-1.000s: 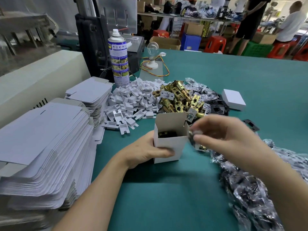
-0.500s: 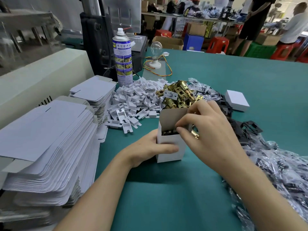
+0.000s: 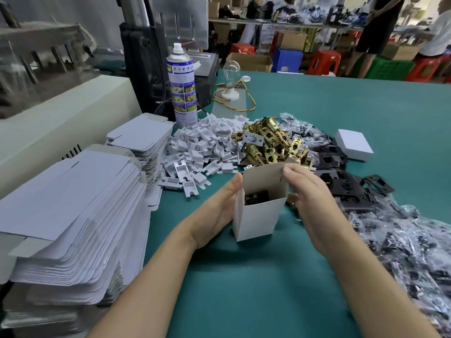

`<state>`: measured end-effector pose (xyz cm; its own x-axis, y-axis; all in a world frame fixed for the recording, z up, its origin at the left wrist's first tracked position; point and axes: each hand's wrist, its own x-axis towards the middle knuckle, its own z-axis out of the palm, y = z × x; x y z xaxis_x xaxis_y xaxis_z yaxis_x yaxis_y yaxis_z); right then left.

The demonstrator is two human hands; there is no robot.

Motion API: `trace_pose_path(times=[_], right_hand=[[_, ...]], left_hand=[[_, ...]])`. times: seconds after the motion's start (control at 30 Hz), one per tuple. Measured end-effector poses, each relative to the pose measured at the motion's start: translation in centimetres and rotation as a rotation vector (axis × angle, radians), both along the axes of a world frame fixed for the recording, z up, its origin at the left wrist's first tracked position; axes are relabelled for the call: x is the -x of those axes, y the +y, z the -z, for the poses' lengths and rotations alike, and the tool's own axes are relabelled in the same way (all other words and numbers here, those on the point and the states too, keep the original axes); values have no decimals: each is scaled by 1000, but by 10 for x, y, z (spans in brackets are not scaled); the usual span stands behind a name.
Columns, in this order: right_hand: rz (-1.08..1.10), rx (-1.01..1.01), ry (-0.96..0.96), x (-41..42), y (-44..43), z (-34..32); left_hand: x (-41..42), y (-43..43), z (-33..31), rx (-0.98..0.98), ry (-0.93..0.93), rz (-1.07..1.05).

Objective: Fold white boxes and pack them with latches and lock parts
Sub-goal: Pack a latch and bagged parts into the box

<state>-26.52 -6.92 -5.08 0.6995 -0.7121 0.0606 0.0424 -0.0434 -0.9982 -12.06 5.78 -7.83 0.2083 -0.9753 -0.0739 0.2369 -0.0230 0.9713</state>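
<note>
Between left hand (image 3: 214, 211) and right hand (image 3: 314, 198), white box (image 3: 256, 220) stands, flap raised

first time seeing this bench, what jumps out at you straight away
An open white box stands mid-table, dark parts inside, the left hand flat against its side and the right hand touching its raised flap. Just behind it gleams a heap of brass latches, and a tall stack of flat box blanks fills the left edge.

The setting was a factory packing bench: stacked box blanks (image 3: 73, 203) lay left of the fingers (image 3: 291, 173), heaped brass latches (image 3: 271, 142) beyond.
</note>
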Motion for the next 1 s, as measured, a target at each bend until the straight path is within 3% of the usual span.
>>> trace_pose_path(times=[0.43,0.6,0.8,1.0], right_hand=[[-136,-302,-178,-2,9,21],[-140,-248,-158,-1,7,24],[-130,-174,-153,0,2,26],[-127,-146,-153,-1,4,26]], left_hand=[[-15,-10,13,118,-250,-239],[-6,-13,9,149,-294,-374],[4,-10,10,82,-53,-235],[4,-6,2,77,74,-179]])
